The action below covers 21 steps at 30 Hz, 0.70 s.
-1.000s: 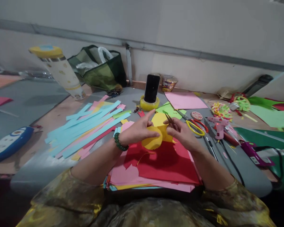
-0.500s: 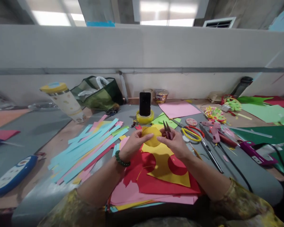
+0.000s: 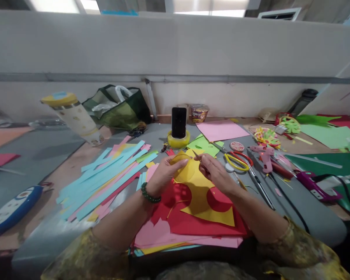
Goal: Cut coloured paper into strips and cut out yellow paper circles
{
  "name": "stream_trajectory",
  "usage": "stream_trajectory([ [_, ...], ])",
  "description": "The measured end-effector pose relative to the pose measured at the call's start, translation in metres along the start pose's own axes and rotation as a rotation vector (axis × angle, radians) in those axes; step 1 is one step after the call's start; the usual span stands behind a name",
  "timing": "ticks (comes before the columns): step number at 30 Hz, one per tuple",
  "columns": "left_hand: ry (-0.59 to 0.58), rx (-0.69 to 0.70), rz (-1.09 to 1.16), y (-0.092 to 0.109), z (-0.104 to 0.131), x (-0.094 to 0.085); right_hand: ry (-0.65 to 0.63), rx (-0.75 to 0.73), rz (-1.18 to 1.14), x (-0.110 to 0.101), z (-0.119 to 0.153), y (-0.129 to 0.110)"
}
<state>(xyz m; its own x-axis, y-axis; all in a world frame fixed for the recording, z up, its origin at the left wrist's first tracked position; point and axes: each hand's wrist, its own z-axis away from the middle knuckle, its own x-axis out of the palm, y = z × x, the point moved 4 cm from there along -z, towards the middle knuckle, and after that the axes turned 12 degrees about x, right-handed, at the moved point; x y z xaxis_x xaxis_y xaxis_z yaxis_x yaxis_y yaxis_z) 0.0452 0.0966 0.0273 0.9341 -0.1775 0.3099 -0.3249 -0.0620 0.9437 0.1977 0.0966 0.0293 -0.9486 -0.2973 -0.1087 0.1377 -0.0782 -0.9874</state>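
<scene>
My left hand (image 3: 167,173) pinches a round yellow paper piece (image 3: 186,171) between thumb and fingers. Just to its right, my right hand (image 3: 212,169) is closed around small dark-bladed scissors (image 3: 196,155), whose tips point toward the yellow piece. Beneath both hands lies a yellow sheet (image 3: 201,202) with curved cut-outs, resting on red paper (image 3: 192,227). Pink paper (image 3: 154,235) shows under the red. The scissors' handles are hidden in my right hand.
Coloured strips (image 3: 105,182) spread to the left. A phone (image 3: 179,122) stands on a yellow tape roll (image 3: 178,140). Larger scissors (image 3: 236,162), a pink glue gun (image 3: 266,157) and a purple power strip (image 3: 317,186) lie to the right, near a black cable (image 3: 290,204).
My right hand has moved off the yellow piece and turned the small scissors toward it. My left hand has tilted the piece. The camera view has shifted slightly.
</scene>
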Motion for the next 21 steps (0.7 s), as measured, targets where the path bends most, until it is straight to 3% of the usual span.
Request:
stream_trajectory([
  [13,-0.152,0.03,-0.141,0.0029,0.0015,0.0038,-0.021,-0.046,0.243,0.0002,0.0051,0.0012],
  [21,-0.143,-0.008,-0.2,0.0042,0.0018,0.0018,-0.044,-0.059,0.268,0.0009,0.0059,-0.0004],
])
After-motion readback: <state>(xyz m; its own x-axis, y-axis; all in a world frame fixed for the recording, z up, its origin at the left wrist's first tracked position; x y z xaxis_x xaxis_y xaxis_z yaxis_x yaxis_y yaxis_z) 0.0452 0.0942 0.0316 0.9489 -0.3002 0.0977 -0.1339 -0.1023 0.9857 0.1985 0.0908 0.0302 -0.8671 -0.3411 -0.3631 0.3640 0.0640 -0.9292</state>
